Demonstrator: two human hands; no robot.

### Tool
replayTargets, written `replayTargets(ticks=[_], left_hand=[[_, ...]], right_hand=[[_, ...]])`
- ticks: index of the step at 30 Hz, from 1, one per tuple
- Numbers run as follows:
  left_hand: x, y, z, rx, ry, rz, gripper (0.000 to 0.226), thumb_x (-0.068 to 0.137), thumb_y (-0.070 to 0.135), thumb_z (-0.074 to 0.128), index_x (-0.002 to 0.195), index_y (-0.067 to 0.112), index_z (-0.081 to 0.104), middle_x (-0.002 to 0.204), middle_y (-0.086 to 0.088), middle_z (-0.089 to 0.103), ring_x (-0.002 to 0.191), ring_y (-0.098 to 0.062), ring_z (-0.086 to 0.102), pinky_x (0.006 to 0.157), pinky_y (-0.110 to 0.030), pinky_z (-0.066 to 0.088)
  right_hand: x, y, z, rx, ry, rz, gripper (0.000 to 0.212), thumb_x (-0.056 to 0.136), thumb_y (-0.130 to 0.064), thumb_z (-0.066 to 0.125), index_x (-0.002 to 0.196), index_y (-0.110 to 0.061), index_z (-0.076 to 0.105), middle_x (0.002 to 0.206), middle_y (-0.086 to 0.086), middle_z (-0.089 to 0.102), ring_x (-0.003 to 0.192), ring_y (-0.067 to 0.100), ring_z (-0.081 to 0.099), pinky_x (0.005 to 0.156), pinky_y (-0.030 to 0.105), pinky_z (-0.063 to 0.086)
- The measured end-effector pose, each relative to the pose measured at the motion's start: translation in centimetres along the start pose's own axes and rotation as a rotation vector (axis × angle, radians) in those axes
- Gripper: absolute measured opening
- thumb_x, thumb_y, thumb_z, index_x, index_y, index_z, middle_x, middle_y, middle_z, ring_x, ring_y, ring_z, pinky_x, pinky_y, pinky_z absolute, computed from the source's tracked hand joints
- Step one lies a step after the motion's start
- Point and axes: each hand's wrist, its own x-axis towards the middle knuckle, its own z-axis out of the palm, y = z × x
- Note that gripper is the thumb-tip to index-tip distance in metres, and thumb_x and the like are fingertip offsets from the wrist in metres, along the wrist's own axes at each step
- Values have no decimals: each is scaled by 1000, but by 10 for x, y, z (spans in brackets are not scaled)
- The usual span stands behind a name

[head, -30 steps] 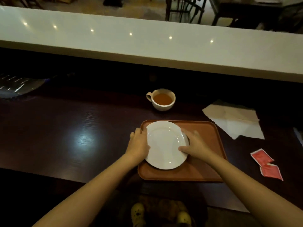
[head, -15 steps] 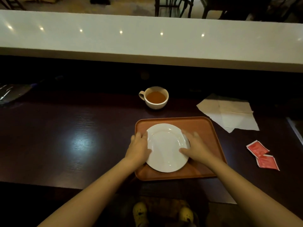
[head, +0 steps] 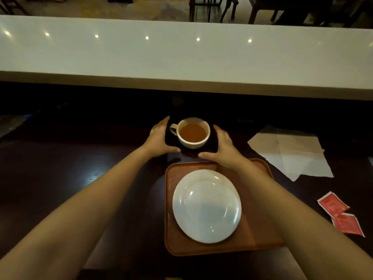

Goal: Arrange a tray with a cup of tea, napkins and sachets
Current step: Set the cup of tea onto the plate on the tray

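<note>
A cream cup of tea (head: 193, 132) stands on the dark table just beyond the brown tray (head: 260, 235). A white plate (head: 206, 206) lies on the tray. My left hand (head: 159, 138) is open to the left of the cup, beside its handle, apart from it. My right hand (head: 223, 147) is open on the cup's right side, fingers spread, with a small gap to the cup. White napkins (head: 292, 152) lie unfolded to the right. Two red sachets (head: 341, 215) lie at the right, near the table's front edge.
A long white counter (head: 181, 57) runs across behind the dark table (head: 60, 168). Chairs and table legs stand on the floor beyond it. Something shiny lies at the far left edge of the table.
Both hands have let go of the plate, which stays on the tray, and have reached forward to either side of the tea cup. The camera has tilted and moved closer.
</note>
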Motion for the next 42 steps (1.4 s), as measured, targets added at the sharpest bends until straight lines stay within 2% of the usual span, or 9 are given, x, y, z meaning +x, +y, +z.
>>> replayTargets(ticks=[9, 15, 18, 22, 26, 28, 34, 38, 42], left_hand=[[51, -13, 3, -61, -254, 112, 98, 60, 25, 84, 139, 19, 26, 143, -8, 38, 129, -22, 39, 97, -23, 30], [47, -14, 6, -98, -190, 165, 93, 57, 23, 85, 135, 19, 33, 137, -6, 45, 120, -16, 43, 92, -22, 34], [36, -11, 9, -116, -141, 210, 92, 56, 23, 86, 133, 19, 35, 136, -5, 46, 113, -7, 42, 83, -8, 32], [10, -2, 14, -153, -57, 239, 91, 55, 23, 86, 132, 16, 37, 133, -7, 46, 113, -6, 41, 79, 3, 31], [-27, 16, 18, -191, 5, 221, 89, 56, 25, 86, 130, 19, 38, 133, -7, 46, 116, -11, 42, 91, -19, 37], [-47, 23, 22, -221, 40, 207, 87, 56, 25, 86, 129, 21, 39, 130, -4, 47, 113, -10, 43, 87, -14, 37], [-104, 39, 42, -266, 126, 124, 86, 51, 33, 86, 125, 29, 41, 120, 6, 48, 109, -9, 47, 84, -16, 38], [-135, 44, 59, -276, 146, 77, 88, 48, 38, 86, 123, 33, 41, 121, 8, 49, 112, -7, 46, 91, -26, 43], [-160, 46, 76, -283, 158, 48, 85, 48, 43, 84, 119, 48, 36, 118, 26, 44, 111, 11, 40, 88, -14, 37]], right_hand=[[37, 18, 42, 222, 176, -90, 99, 60, -36, 82, 137, -30, 20, 145, 3, 28, 128, 14, 34, 92, 18, 35], [36, 22, 44, 300, 217, -109, 94, 60, -31, 83, 136, -28, 26, 144, 2, 32, 124, 6, 34, 90, 10, 33], [28, 23, 34, 324, 131, -105, 94, 63, -31, 81, 137, -28, 24, 145, 2, 32, 129, 12, 35, 97, 21, 38], [12, 20, 20, 344, 31, -122, 91, 66, -29, 79, 137, -33, 21, 145, -1, 32, 127, 11, 36, 88, 12, 38], [-10, 17, 1, 359, -82, -167, 90, 67, -26, 79, 137, -34, 23, 145, -2, 33, 130, 14, 37, 100, 29, 44], [-23, 16, -6, 369, -137, -185, 91, 66, -23, 80, 136, -34, 24, 144, -1, 34, 130, 15, 38, 103, 36, 44], [-62, 21, -16, 304, -247, -223, 94, 63, -29, 82, 135, -39, 22, 145, -4, 31, 129, 9, 36, 94, 17, 40], [-85, 28, -14, 311, -309, -229, 97, 62, -24, 82, 136, -35, 21, 146, -2, 29, 131, 11, 35, 103, 27, 38], [-102, 34, -11, 310, -370, -269, 92, 60, -27, 83, 128, -49, 26, 139, -11, 34, 126, -2, 37, 98, 15, 38]])
